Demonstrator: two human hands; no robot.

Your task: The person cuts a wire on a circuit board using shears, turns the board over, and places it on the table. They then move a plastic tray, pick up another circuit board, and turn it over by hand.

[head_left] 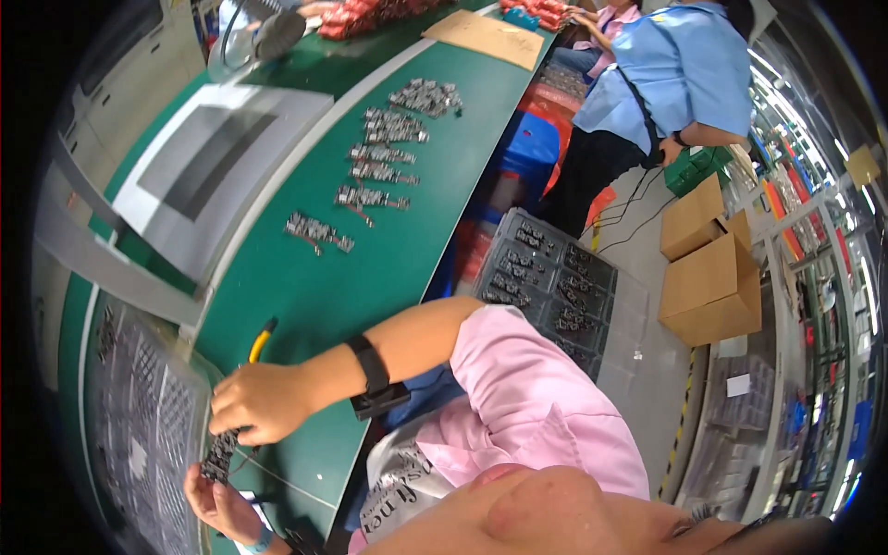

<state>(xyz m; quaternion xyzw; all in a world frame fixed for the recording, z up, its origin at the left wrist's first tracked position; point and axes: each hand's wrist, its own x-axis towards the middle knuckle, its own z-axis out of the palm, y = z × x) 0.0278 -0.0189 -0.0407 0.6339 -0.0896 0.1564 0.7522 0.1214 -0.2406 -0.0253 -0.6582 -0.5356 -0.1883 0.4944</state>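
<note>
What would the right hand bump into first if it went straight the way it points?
Beyond the dark part it holds, the right hand would probably meet the clear plastic tray at the picture's left, though depth is unclear.

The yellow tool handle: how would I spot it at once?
Find the long green table, then the right hand, with its black wristband. Just above that hand in the picture, a slim yellow tool handle with a dark tip pokes out. Bright yellow sets it apart from the grey circuit boards.
</note>
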